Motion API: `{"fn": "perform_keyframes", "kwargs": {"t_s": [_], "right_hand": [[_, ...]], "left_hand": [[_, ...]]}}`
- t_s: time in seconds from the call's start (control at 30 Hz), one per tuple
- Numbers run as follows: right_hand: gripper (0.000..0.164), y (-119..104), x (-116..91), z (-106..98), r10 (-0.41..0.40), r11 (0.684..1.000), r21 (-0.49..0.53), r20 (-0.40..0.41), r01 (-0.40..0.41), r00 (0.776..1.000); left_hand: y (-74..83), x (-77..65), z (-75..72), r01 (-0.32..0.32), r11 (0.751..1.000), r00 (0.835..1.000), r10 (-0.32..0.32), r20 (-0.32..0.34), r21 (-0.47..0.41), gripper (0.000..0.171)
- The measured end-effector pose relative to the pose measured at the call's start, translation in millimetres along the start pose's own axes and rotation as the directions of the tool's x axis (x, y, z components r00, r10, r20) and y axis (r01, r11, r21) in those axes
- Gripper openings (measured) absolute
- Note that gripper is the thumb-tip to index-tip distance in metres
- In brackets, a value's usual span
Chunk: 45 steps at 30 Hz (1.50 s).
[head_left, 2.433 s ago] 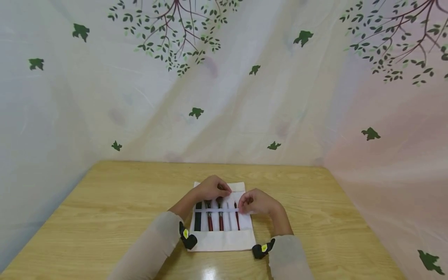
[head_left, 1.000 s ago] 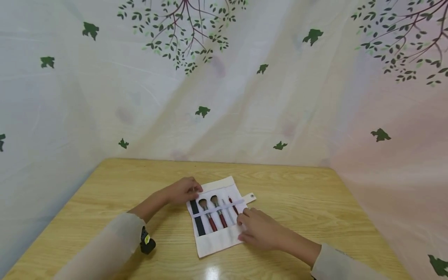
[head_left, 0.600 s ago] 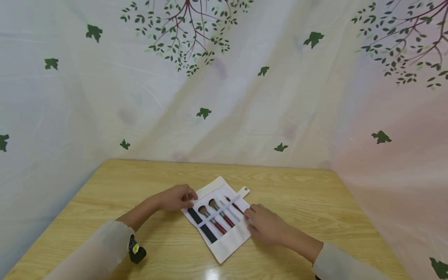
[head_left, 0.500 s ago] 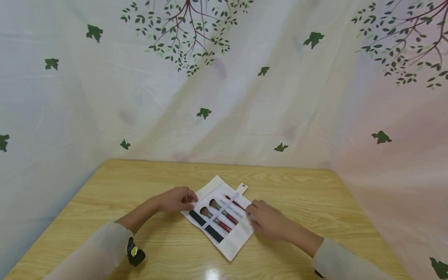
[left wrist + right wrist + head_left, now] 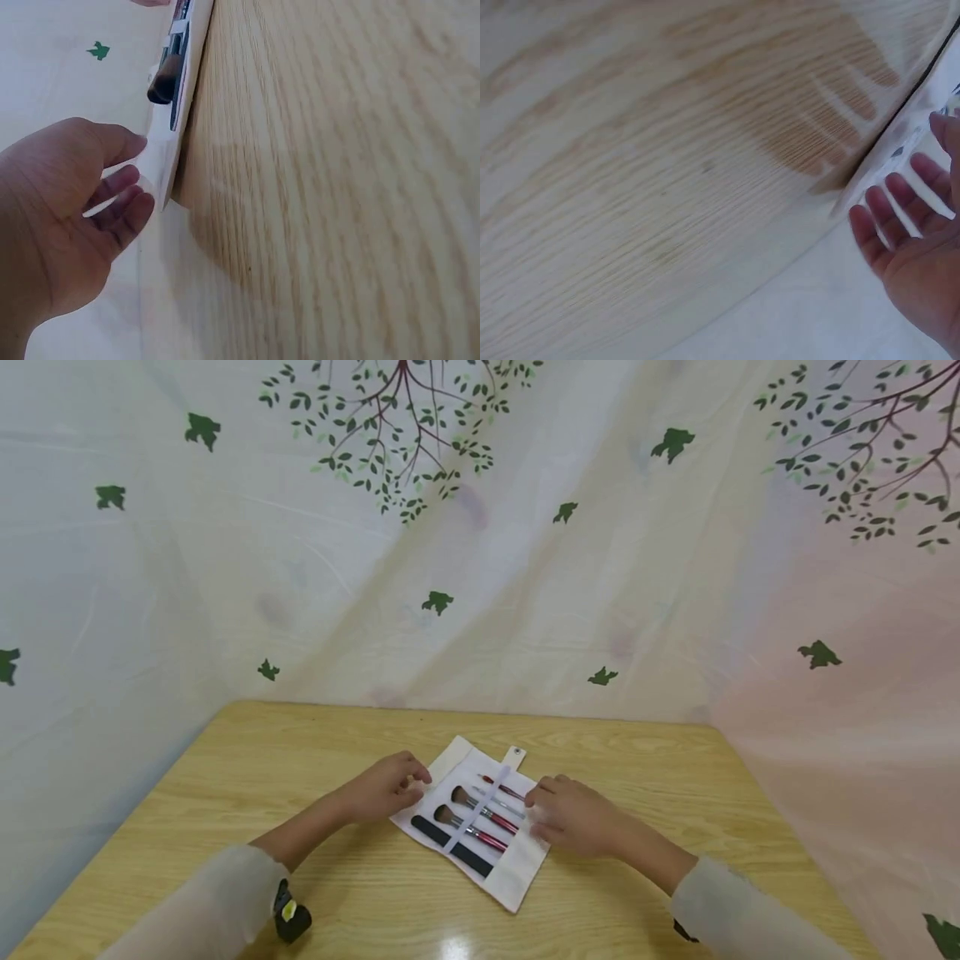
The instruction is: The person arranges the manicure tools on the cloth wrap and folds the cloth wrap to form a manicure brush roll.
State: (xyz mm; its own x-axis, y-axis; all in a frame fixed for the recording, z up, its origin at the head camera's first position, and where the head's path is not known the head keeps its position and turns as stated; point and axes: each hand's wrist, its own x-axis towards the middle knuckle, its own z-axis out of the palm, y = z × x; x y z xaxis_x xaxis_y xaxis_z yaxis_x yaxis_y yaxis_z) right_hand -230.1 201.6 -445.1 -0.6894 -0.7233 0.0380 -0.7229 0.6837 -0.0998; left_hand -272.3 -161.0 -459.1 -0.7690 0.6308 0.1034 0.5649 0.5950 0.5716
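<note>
A white cloth brush roll [image 5: 517,872] lies unfolded and slanted on the table. An elastic band [image 5: 457,837] crosses it, holding a black flat strip [image 5: 429,831], two red-handled makeup brushes [image 5: 444,814], a thin silvery tool [image 5: 483,799] and a slim red one [image 5: 491,779]. My left hand [image 5: 382,789] is at the roll's left corner with fingers loosely bent; the left wrist view shows its fingertips beside the cloth edge, gripping nothing. My right hand [image 5: 573,814] is over the right edge; in the right wrist view its fingers [image 5: 891,217] spread nearly straight beside the cloth.
The wooden table [image 5: 337,893] carries the roll. A snap tab [image 5: 514,756] sticks out from the roll's far side. Behind the table hangs a pale curtain [image 5: 495,635] printed with leaves and branches. Dark wrist cameras [image 5: 291,917] sit at the sleeves.
The roll has turned counterclockwise on the table, its tab swinging to the far side. My hands have moved from above it to its left and right edges, and the fingers have loosened.
</note>
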Motion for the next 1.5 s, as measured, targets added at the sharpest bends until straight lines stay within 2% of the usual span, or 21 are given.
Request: {"fn": "perform_keyframes", "kwargs": {"t_s": [0.17,0.3,0.4,0.53,0.73,0.87,1.0,1.2,1.33,1.5], "right_hand": [[0.067,-20,-5,4,0.099,0.995,-0.012,0.03,-0.099,0.995],[0.081,-28,-8,9,0.128,0.991,-0.041,0.044,-0.126,0.991],[0.081,-30,-8,10,0.126,0.99,-0.064,0.038,-0.123,0.991],[0.08,-27,-8,10,0.099,0.994,-0.053,0.033,-0.097,0.995],[0.078,-11,-5,9,0.11,0.994,0.014,0.097,-0.112,0.989],[0.072,6,0,5,0.096,0.993,0.06,0.123,-0.104,0.988],[0.068,15,2,1,0.072,0.993,0.087,0.123,-0.083,0.99],[0.066,15,-5,1,0.042,0.996,0.076,0.106,-0.05,0.993],[0.067,10,-8,3,0.039,0.998,0.042,0.08,-0.042,0.996],[0.083,2,-9,12,0.029,0.998,0.051,0.078,-0.033,0.997]], "left_hand": [[-3.5,10.2,5.3,-0.071,0.995,0.997,0.071,-0.002,0.067,0.018],[-5.6,15.5,8.3,-0.125,0.983,0.992,0.123,0.02,0.133,0.013],[-7.6,15.6,9.3,-0.157,0.971,0.988,0.154,0.031,0.181,0.012],[-9.7,12.7,9.4,-0.169,0.96,0.986,0.164,0.041,0.221,0.012],[-9.8,8.5,10.1,-0.192,0.95,0.981,0.184,0.056,0.246,0.014],[-5.5,4.4,13.0,-0.16,0.955,0.987,0.155,0.039,0.25,0.015],[6.1,0.1,18.6,-0.118,0.954,0.993,0.118,0.015,0.276,0.014],[16.3,-0.1,17.9,-0.1,0.951,0.995,0.093,0.039,0.293,0.016],[10.0,-2.1,12.8,-0.121,0.958,0.992,0.108,0.06,0.259,0.016],[3.7,-9.3,5.8,-0.165,0.952,0.985,0.143,0.099,0.26,0.019]]}}
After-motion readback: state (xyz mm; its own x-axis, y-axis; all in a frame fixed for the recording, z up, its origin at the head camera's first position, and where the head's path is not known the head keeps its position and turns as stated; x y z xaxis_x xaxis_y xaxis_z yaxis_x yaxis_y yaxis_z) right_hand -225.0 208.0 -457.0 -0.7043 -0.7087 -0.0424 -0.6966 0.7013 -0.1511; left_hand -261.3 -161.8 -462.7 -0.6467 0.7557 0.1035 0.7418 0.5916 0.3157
